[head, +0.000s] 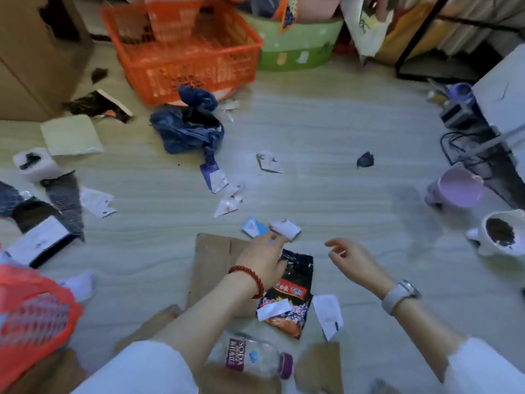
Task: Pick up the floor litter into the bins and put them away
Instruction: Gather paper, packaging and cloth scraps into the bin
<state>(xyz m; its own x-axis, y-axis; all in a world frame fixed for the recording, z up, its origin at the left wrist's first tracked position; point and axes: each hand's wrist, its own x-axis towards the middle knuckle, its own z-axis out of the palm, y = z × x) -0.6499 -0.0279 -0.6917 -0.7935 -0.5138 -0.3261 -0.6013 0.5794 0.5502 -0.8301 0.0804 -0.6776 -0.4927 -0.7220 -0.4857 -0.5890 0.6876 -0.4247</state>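
Observation:
Litter covers the pale wood floor. My left hand (262,258), with a red bead bracelet, reaches down onto the top edge of a black and red snack wrapper (289,294); whether its fingers grip it I cannot tell. My right hand (352,258), with a watch at the wrist, hovers open just right of the wrapper, holding nothing. A blue card (254,227) and a white paper scrap (285,228) lie just beyond my left fingers. A flat brown cardboard piece (211,268) lies under my left arm. A clear soda bottle (250,359) lies near my knees. An orange basket (181,49) stands at the back.
A crumpled blue bag (187,126), torn papers (270,162) and a small black wad (365,160) lie farther out. A green tub (295,48) stands beside the orange basket. At right are a lilac bowl (457,190), a white bowl (500,237) and cables (466,146). Another orange bin (31,314) is at left.

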